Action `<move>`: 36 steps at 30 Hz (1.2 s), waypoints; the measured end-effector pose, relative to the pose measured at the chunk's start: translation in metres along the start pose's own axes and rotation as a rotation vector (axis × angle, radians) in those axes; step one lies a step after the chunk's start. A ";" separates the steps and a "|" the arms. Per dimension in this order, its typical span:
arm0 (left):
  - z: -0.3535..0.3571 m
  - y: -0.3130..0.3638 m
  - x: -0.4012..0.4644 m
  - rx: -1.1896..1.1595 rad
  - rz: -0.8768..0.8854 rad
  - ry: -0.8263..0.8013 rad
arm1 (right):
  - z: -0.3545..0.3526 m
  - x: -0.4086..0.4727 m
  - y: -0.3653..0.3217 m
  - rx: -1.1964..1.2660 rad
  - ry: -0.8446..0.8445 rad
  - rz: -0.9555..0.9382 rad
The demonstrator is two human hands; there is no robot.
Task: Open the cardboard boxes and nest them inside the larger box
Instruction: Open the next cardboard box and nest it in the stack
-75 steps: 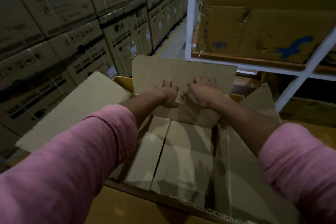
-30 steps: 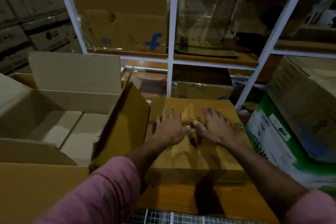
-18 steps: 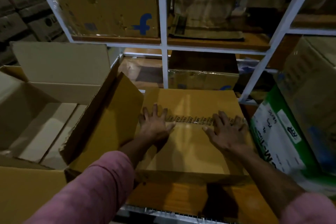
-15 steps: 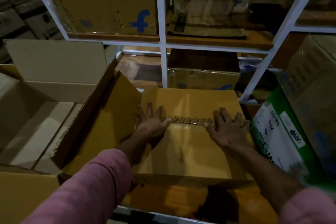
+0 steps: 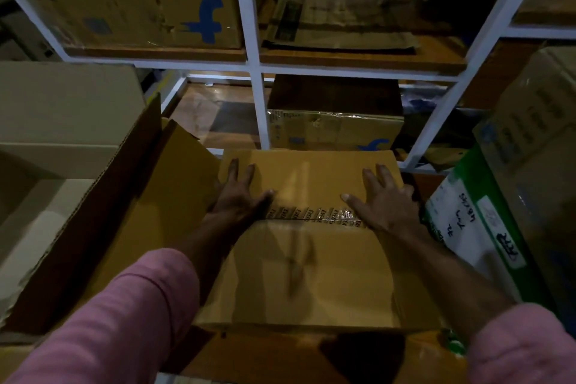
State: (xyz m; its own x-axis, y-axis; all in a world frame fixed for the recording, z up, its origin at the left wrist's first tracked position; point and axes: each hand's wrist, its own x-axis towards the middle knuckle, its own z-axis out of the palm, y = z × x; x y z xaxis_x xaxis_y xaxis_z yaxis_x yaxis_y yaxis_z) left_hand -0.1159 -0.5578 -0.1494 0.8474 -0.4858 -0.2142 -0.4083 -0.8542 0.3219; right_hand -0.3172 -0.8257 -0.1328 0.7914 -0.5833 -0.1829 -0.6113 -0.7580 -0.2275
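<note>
At your far left stands the large open box [image 5: 62,146], its flaps up and its pale floor panels showing; its right-hand flap [image 5: 131,215] leans out toward the sealed box [image 5: 308,265] in front of you and touches that box's left side. Your left hand [image 5: 240,196] lies flat on the sealed box's top near its left edge, fingers straight and spread, the thumb pointing along the printed tape [image 5: 314,215] that runs across the seam. Your right hand [image 5: 383,203] lies the same way near the right edge, fingers straight, thumb on the tape; neither hand grasps anything. Just beside the sealed box on the right leans a green-and-white carton [image 5: 477,227] with handwriting on it. Behind stands a white shelf frame [image 5: 258,97] holding more cardboard boxes, two marked with a blue "f".
</note>
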 end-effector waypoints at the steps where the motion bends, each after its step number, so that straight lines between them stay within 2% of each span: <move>1: 0.000 0.000 0.001 -0.010 -0.001 0.007 | 0.000 0.001 0.001 0.007 -0.007 0.008; 5: 0.000 0.001 -0.005 -0.063 0.047 0.056 | -0.001 -0.002 0.002 0.079 -0.007 0.019; 9: -0.002 -0.003 -0.026 -0.015 0.096 0.132 | -0.005 -0.020 0.007 0.163 0.067 -0.005; 14: -0.047 0.020 -0.053 0.075 0.146 0.314 | -0.034 -0.046 0.004 0.224 0.283 -0.049; 17: -0.069 0.029 -0.079 0.030 0.188 0.481 | -0.062 -0.067 -0.007 0.265 0.447 -0.050; 20: -0.075 0.026 -0.109 -0.014 0.243 0.582 | -0.071 -0.099 -0.015 0.284 0.535 -0.052; 23: -0.072 0.015 -0.137 -0.013 0.311 0.611 | -0.064 -0.134 -0.017 0.215 0.581 -0.077; 30: -0.077 -0.009 -0.199 -0.002 0.363 0.610 | -0.054 -0.206 -0.021 0.147 0.570 -0.060; 36: -0.098 -0.013 -0.228 0.092 0.296 0.614 | -0.053 -0.252 -0.033 0.134 0.654 -0.012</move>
State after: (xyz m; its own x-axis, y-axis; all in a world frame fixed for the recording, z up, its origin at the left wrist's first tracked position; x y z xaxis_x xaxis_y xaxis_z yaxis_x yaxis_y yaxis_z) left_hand -0.2705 -0.4172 -0.0143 0.7235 -0.5310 0.4410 -0.6564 -0.7271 0.2013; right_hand -0.4959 -0.6692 -0.0285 0.6128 -0.6638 0.4288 -0.5644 -0.7474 -0.3504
